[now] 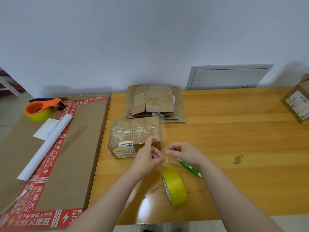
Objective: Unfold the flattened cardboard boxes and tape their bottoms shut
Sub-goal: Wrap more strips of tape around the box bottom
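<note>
A small assembled cardboard box [133, 133] lies on the wooden table [234, 139], with clear tape across its top and a strip sticking out past its right edge. A stack of flattened boxes [153, 101] lies behind it by the wall. A yellow tape roll [175, 186] stands on edge near the front, and a clear strip runs from it up to my hands. My left hand [148, 158] pinches that strip beside the box's right corner. My right hand [182, 153] pinches it a little to the right.
A green and white cutter pen [190, 167] lies under my right wrist. A big flat carton with red tape [55, 148] at the left carries an orange tape dispenser [41, 108], a white paper roll [46, 148] and a label sheet. Another box [297, 101] stands far right.
</note>
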